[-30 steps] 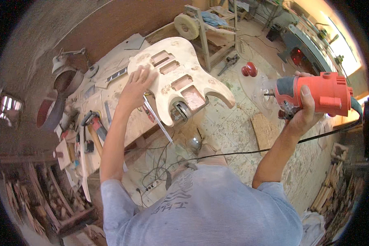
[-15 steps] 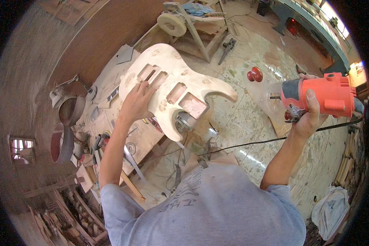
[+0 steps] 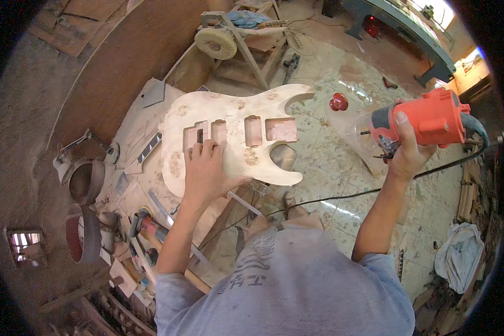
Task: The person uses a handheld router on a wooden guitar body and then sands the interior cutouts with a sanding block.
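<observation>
A pale wooden electric guitar body [image 3: 232, 103] lies flat over the workbench, its two horns pointing right. Several rectangular cavities are cut into its face. My left hand [image 3: 204, 173] holds the guitar body at its near edge, the fingertips at the leftmost cavities and the thumb stretched along the edge. Off to the right, my right hand [image 3: 411, 148] grips an orange-red router [image 3: 431, 120] around its housing. The router is tilted on its side, with its clear base and a dark bit facing left toward the body, apart from it. Its black cable trails behind my right wrist.
A workbench [image 3: 134, 120] under the body holds a power sander [image 3: 151, 227] and flat offcuts. At the back stands a wooden frame with a round wheel [image 3: 215, 43]. A red knob [image 3: 339, 102] sits right of the body. A cable [image 3: 330, 197] crosses below; a white cloth [image 3: 459, 257] lies at right.
The guitar body has turned counterclockwise under my left hand, so its horns now point right instead of lower right. The router stays in my right hand, slightly farther left.
</observation>
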The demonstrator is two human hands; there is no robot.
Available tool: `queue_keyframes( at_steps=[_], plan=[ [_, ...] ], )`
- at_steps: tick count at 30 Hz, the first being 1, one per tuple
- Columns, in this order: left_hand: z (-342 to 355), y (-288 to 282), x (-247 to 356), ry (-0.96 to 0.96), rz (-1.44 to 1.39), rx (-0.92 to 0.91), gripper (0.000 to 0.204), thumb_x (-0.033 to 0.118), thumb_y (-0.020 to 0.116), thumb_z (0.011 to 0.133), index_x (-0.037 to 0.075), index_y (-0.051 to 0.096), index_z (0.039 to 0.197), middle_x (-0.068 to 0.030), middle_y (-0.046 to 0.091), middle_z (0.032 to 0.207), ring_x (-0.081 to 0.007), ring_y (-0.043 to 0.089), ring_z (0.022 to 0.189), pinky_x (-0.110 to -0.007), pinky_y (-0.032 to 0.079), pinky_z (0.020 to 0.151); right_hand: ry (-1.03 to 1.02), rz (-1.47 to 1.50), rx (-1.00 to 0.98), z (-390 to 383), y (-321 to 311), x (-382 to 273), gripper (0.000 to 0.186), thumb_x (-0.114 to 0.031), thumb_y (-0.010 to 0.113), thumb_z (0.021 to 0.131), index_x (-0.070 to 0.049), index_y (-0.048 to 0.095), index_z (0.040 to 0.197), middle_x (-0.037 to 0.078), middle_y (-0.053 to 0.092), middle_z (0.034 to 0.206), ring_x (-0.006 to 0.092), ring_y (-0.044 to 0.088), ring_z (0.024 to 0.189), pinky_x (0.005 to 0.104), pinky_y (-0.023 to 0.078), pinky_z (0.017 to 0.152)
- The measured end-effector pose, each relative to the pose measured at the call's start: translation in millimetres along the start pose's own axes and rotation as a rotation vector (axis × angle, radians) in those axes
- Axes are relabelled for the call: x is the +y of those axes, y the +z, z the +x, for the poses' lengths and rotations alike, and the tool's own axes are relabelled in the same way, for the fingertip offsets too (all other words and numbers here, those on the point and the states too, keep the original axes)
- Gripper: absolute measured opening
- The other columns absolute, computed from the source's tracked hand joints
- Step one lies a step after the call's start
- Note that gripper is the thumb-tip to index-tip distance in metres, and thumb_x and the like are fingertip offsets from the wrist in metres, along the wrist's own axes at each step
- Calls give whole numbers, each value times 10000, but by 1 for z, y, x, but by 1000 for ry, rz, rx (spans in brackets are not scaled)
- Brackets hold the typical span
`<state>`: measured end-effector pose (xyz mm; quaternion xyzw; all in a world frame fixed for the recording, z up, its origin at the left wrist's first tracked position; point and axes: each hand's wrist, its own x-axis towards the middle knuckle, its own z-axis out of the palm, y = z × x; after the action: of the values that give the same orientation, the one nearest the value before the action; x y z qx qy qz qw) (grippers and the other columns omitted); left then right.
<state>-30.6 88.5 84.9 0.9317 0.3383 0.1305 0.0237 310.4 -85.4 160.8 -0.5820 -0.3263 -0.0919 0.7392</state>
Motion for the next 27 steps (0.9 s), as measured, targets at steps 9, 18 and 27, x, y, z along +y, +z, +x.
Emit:
queue_keyframes(
  at_steps=[9, 18, 27],
  plan=[
    [60, 16, -63, -71, -815, 93, 428, 329, 674, 978, 39, 678, 1294, -199, 715, 1145, -332, 695, 982, -404, 543, 873, 52, 3, -134, -38, 73, -18, 633, -63, 853, 807, 6, 578, 1373, 83, 698, 1151, 182, 713, 961, 340, 597, 840],
    [102, 46, -63, 126, -855, -151, 624, 417, 662, 994, 114, 534, 1525, -197, 647, 1422, -324, 662, 1181, -409, 490, 1057, 138, -186, -288, -68, 122, -6, 463, -178, 894, 766, -9, 694, 1147, 53, 757, 924, 149, 719, 760, 318, 584, 713],
    [104, 70, -66, 238, -601, 15, 621, 492, 726, 925, 150, 629, 1433, -199, 608, 1477, -409, 594, 1314, -488, 442, 1134, 57, -132, -401, -85, 160, 7, 373, -209, 887, 753, -11, 710, 1015, 60, 745, 868, 146, 692, 687, 321, 563, 655]
  ],
)
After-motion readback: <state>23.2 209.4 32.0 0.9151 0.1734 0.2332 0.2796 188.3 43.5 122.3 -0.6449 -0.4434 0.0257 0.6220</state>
